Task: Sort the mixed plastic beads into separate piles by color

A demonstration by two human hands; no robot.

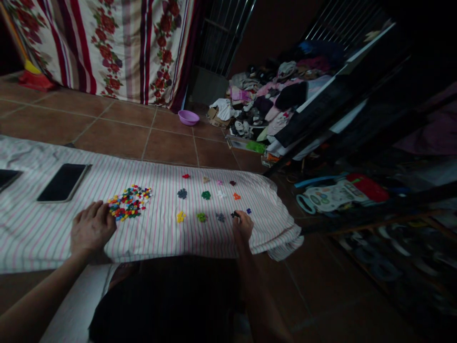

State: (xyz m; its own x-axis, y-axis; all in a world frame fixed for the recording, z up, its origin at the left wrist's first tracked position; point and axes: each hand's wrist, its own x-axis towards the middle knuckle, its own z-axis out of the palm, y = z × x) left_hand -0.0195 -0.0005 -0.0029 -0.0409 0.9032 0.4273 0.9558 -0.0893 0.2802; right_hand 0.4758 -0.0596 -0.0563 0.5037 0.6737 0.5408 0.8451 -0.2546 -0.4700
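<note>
A mixed heap of small coloured pieces (130, 202) lies on the striped cloth (160, 238). My left hand (93, 225) rests palm down at the heap's left edge, its fingers bent and close together; whatever they may hold is hidden. My right hand (244, 225) has its fingertips at a small black cluster (234, 215), right of the grey pile (220, 217). Single-colour piles stand in rows, among them yellow (181, 216), lime green (202, 217), dark green (206, 195) and orange (236, 196). Blue pieces (249, 210) lie just beyond my right hand.
A phone (64, 182) lies left of the heap, with another dark device (8, 178) at the far left edge. On the tiled floor beyond are a purple basin (188, 117) and a heap of clothes (264, 97). A red and white bag (342, 193) lies at right.
</note>
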